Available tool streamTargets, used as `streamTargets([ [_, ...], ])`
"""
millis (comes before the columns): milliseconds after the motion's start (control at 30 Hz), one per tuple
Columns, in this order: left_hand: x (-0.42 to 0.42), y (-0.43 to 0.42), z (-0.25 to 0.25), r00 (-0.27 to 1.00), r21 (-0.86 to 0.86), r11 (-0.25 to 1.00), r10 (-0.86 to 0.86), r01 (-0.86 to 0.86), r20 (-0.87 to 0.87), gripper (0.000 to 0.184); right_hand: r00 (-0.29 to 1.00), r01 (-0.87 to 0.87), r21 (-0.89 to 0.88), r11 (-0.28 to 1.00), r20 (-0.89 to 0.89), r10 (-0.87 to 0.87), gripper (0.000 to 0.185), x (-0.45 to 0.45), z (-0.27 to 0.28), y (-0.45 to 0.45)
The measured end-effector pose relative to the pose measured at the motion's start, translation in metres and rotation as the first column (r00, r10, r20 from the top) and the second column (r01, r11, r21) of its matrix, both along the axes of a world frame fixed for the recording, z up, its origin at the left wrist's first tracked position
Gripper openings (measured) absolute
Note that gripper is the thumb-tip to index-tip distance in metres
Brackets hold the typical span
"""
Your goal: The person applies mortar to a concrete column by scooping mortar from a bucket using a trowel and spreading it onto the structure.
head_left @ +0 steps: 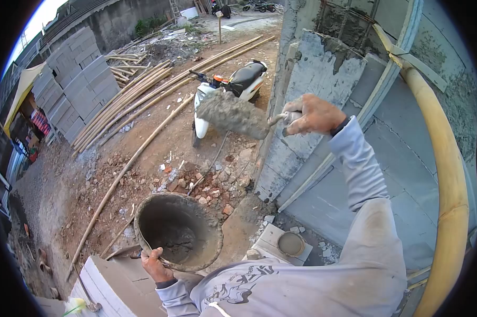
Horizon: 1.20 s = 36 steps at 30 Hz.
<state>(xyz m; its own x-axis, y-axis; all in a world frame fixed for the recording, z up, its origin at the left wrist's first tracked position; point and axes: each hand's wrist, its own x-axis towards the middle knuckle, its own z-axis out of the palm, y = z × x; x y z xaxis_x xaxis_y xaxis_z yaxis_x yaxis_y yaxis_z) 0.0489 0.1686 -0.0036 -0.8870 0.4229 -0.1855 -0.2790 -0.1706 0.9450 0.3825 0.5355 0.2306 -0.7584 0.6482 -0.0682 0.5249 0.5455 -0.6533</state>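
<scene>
The right hand (315, 113) is closed around the short handle of a trowel (283, 117), whose blade carries a thick, lumpy heap of wet grey mortar (233, 113); the grip sits at the handle end, well away from the load, probably so that the fingers are out of the mix and the wrist can govern the tilt. The arm reaches out in front of a tall, grey-smeared board (312, 95), and the heap appears in line with the parked white-and-black motorcycle (243, 79) well beyond it. Low on the person's left, the left hand (156, 264) is clamped on the near rim of a deep, round, mortar-crusted dark bucket (209, 222), most likely to steady it and hold its mouth toward the body, within the trowel's reach. More wet mortar lies at its bottom. A small round container (291, 244) with grey contents sits on pale blocks (267, 238) beside the person's grey shirt (312, 285). The mortar hides nearly all of the blade, so its shape and edges cannot be told. The bucket's underside is out of sight, so what bears its weight is unclear, and its inner shadow makes the depth of the mix hard to judge. Part of the left grip, under the rim, is hidden too.
</scene>
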Motion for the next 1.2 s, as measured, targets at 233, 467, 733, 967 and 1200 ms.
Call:
streamTargets([
  [233, -0.001, 0.001, 0.002, 0.999, -0.05, 0.998, -0.033, 0.032, -0.016, 0.023, 0.719, 0.607, -0.188, 0.772, -0.286, -0.634, 0.019, 0.153, 0.119, 0.143],
  [467, -0.006, -0.002, -0.016, 0.993, -0.156, 0.986, -0.073, 0.058, -0.094, 0.021, 0.757, 0.549, -0.095, 0.83, -0.365, -0.543, 0.02, 0.121, 0.112, 0.12],
  [733, -0.008, 0.007, -0.004, 0.992, -0.163, 0.987, -0.034, 0.014, -0.121, 0.02, 0.989, -0.147, -0.177, 0.973, -0.039, 0.143, 0.057, -0.064, -0.053, -0.018],
  [967, -0.007, 0.012, 0.016, 0.978, -0.168, 0.985, -0.062, 0.028, -0.201, 0.02, 0.825, -0.563, 0.575, 0.593, 0.356, 0.438, 0.02, -0.203, -0.218, -0.149],
  [1200, -0.004, 0.017, 0.014, 0.897, -0.251, 0.968, -0.121, 0.011, -0.426, 0.01, 0.672, -0.698, 0.364, 0.616, 0.629, 0.39, 0.02, -0.257, -0.268, -0.253],
])
